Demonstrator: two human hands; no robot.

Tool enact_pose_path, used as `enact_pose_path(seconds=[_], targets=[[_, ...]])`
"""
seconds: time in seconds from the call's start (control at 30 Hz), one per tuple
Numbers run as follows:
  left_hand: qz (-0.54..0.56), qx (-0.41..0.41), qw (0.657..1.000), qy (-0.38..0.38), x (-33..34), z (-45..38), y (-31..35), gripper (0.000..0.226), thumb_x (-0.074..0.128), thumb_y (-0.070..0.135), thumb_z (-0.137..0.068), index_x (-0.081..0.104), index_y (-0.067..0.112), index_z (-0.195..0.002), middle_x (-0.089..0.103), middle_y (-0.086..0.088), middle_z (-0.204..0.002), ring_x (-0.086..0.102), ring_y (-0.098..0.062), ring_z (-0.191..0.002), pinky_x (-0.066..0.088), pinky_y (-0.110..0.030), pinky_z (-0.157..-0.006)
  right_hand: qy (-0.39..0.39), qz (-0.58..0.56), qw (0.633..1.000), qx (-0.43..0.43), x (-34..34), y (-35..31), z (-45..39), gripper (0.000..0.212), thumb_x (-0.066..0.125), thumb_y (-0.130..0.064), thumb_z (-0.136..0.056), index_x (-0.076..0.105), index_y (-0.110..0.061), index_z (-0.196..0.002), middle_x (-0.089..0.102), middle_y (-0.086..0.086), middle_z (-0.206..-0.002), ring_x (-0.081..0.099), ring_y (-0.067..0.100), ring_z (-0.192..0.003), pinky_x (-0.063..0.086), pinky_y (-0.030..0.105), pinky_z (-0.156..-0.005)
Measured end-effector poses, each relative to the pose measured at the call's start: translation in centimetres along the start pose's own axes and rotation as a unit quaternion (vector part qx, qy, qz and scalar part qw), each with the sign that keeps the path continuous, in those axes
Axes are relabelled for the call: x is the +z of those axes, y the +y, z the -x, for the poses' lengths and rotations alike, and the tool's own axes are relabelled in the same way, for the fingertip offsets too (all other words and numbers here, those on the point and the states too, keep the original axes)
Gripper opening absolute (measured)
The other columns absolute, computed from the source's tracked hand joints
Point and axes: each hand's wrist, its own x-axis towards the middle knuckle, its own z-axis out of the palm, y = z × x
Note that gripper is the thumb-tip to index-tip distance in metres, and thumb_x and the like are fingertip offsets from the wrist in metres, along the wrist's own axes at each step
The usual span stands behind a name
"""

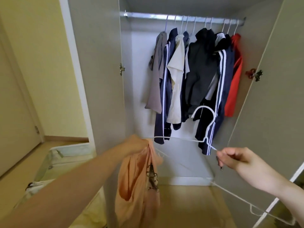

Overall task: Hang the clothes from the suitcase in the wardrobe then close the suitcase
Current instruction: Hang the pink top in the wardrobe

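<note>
Head camera looks down at my two arms stretched toward the open wardrobe. My left hand is bunched round the top of a peach shirt, which hangs limp straight below my fist, with a dark print on its right side. My right hand pinches one end of a white hanger between thumb and fingers; the hanger lies between my hands, its hook curling up above and left of my right hand, its far end reaching the shirt by my left hand. Beyond both hands, clothes hang on the rail. Below and left of my left forearm lies the open suitcase. Another white hanger lies under my right forearm
</note>
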Motion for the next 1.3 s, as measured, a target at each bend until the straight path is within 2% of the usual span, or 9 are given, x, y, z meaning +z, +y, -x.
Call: enact_pose_path(seconds=[0.17, 0.27, 0.5, 0.73, 0.9, 1.07, 1.13, 1.2, 1.3], targets=[[-0.016, 0.011, 0.998, -0.055, -1.9, -0.6, 0.3, 0.019, 0.051, 0.015, -0.098, 0.063, 0.008, -0.086, 0.062, -0.013, -0.090, 0.054, -0.019, -0.074, 0.041, -0.025, -0.057, -0.041, 0.030, 0.998, -0.031, -1.4, -0.1, 0.5, 0.050, 0.050, -0.061, -0.093, 0.071, -0.017, -0.081, 0.033, 0.009, -0.060, 0.030, 0.016, -0.058, 0.024, 0.035, -0.056], [-0.080, 0.052, 0.995, -0.028, -2.7, -0.5, 0.5, 0.021, 0.050, 0.016, -0.096, 0.069, 0.008, -0.093, 0.067, -0.011, -0.094, 0.060, -0.025, -0.085, 0.040, -0.025, -0.061, -0.042, 0.026, 0.998, -0.033, -1.4, -0.7, 0.4, 0.041, 0.055, -0.053, -0.089, 0.072, -0.019, -0.074, 0.030, 0.001, -0.056, 0.028, 0.010, -0.053, 0.021, 0.024, -0.051], [-0.002, 0.071, 0.997, -0.041, -3.7, -1.3, 2.1, 0.028, 0.068, 0.040, -0.079, 0.066, 0.013, -0.077, 0.054, -0.005, -0.073, 0.050, -0.020, -0.070, 0.041, -0.029, -0.064, -0.034, 0.013, 0.998, -0.049, 0.6, -2.0, -1.2, 0.037, 0.059, -0.044, -0.094, 0.069, -0.021, -0.066, 0.029, -0.006, -0.052, 0.026, 0.011, -0.051, 0.023, 0.018, -0.048], [0.014, 0.082, 0.997, -0.001, -5.1, -1.0, 3.9, 0.026, 0.068, 0.026, -0.084, 0.073, 0.001, -0.082, 0.054, -0.008, -0.071, 0.053, -0.021, -0.066, 0.042, -0.030, -0.062, -0.036, 0.094, 0.993, -0.056, 0.7, -4.0, -2.4, 0.036, 0.061, -0.039, -0.097, 0.069, -0.024, -0.066, 0.037, -0.004, -0.049, 0.031, 0.010, -0.048, 0.029, 0.019, -0.049], [-0.001, 0.092, 0.995, 0.035, -6.3, -0.6, 4.2, 0.027, 0.061, 0.026, -0.088, 0.055, 0.011, -0.066, 0.039, -0.001, -0.057, 0.040, -0.019, -0.057, 0.033, -0.028, -0.058, -0.025, 0.108, 0.993, -0.050, -1.1, -4.7, -2.4, 0.034, 0.062, -0.039, -0.097, 0.071, -0.028, -0.067, 0.038, -0.005, -0.049, 0.031, 0.009, -0.046, 0.028, 0.020, -0.048], [0.151, 0.077, 0.984, -0.044, -5.5, 1.1, 7.0, 0.017, 0.067, 0.023, -0.085, 0.060, 0.012, -0.073, 0.056, -0.007, -0.069, 0.055, -0.019, -0.063, 0.045, -0.024, -0.059, -0.041, 0.140, 0.988, -0.058, 1.1, -4.9, -3.2, 0.034, 0.060, -0.044, -0.096, 0.069, -0.034, -0.065, 0.045, -0.003, -0.050, 0.034, 0.011, -0.047, 0.034, 0.021, -0.052], [0.266, 0.059, 0.958, -0.089, -5.2, 1.6, 8.2, 0.019, 0.071, 0.020, -0.077, 0.073, 0.008, -0.092, 0.072, -0.013, -0.091, 0.070, -0.028, -0.087, 0.059, -0.037, -0.085, -0.022, 0.140, 0.988, -0.067, 2.6, -4.5, -3.6, 0.032, 0.060, -0.046, -0.097, 0.071, -0.030, -0.071, 0.046, -0.002, -0.051, 0.035, 0.011, -0.048, 0.036, 0.023, -0.054], [0.356, 0.045, 0.925, -0.124, -5.3, 1.9, 8.9, 0.032, 0.071, 0.018, -0.076, 0.074, 0.006, -0.105, 0.072, -0.019, -0.106, 0.069, -0.034, -0.100, 0.054, -0.049, -0.098, 0.004, 0.112, 0.991, -0.070, 3.6, -4.0, -3.8, 0.034, 0.060, -0.044, -0.097, 0.071, -0.026, -0.070, 0.039, -0.004, -0.047, 0.032, 0.012, -0.047, 0.036, 0.023, -0.053], [0.399, 0.098, 0.886, -0.217, -5.1, 3.0, 9.4, 0.030, 0.059, 0.015, -0.087, 0.071, 0.003, -0.112, 0.074, -0.010, -0.103, 0.070, -0.023, -0.093, 0.055, -0.034, -0.088, 0.038, 0.022, 0.997, -0.068, 4.3, -3.0, -3.8, 0.037, 0.061, -0.036, -0.098, 0.070, -0.019, -0.067, 0.033, -0.004, -0.047, 0.027, 0.013, -0.047, 0.030, 0.023, -0.050]])
